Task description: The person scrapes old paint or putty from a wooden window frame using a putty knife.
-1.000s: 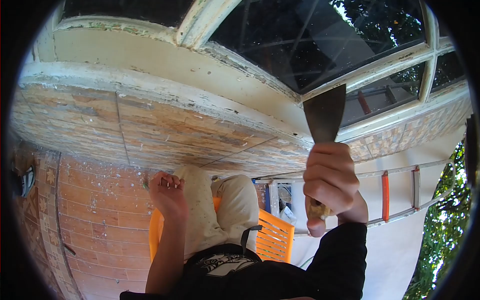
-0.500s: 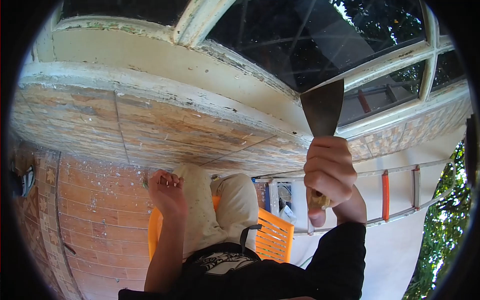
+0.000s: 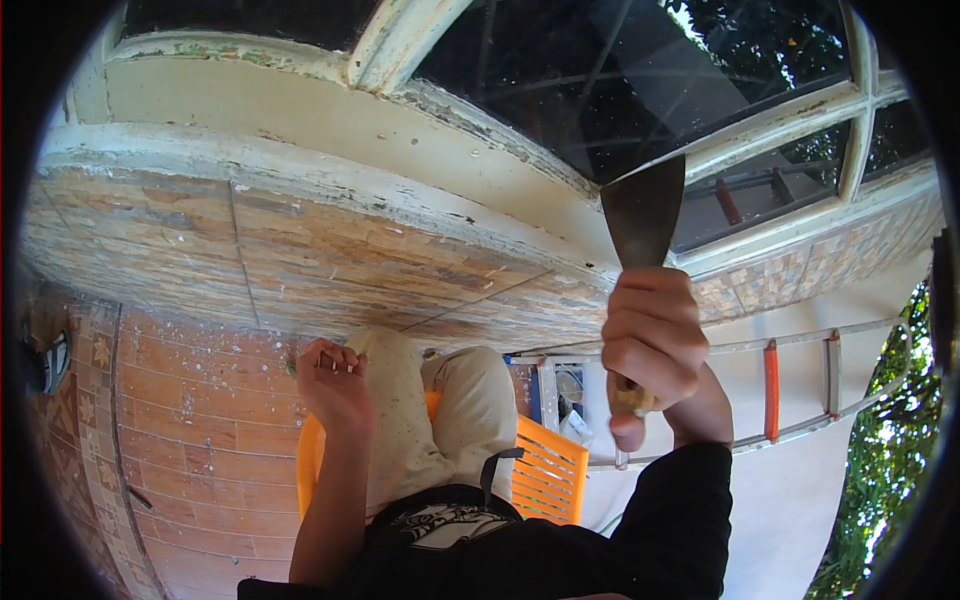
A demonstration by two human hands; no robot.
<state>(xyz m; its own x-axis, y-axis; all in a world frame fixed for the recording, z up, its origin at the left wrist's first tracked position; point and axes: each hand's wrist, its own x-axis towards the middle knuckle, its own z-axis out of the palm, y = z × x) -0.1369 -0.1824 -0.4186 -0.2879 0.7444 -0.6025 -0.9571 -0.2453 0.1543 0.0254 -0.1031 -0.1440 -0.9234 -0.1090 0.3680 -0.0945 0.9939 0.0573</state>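
Note:
My right hand [image 3: 655, 335] grips the handle of a paint scraper [image 3: 645, 215], fist closed, thumb toward the bottom of the view. The wide, dark metal blade points up, its edge right at the lower corner of a window frame [image 3: 545, 155] with chipped off-white paint. My left hand [image 3: 335, 385] hangs over my left thigh, palm up and fingers loosely curled, holding nothing. My knees in light trousers [image 3: 470, 400] face the wall below the sill [image 3: 300, 165], whose paint is worn and flaking.
I sit on an orange plastic chair [image 3: 548, 470]. A ladder [image 3: 770, 390] with a red rung lies at the right by a white wall. Paint flakes dot the tiled floor [image 3: 200, 400]. Another person's shoe [image 3: 57, 362] shows at the far left. Dark glass panes [image 3: 560, 70] fill the window.
My right hand and the scraper have shifted slightly up and left, the blade edge still along the frame. My left hand has hardly moved.

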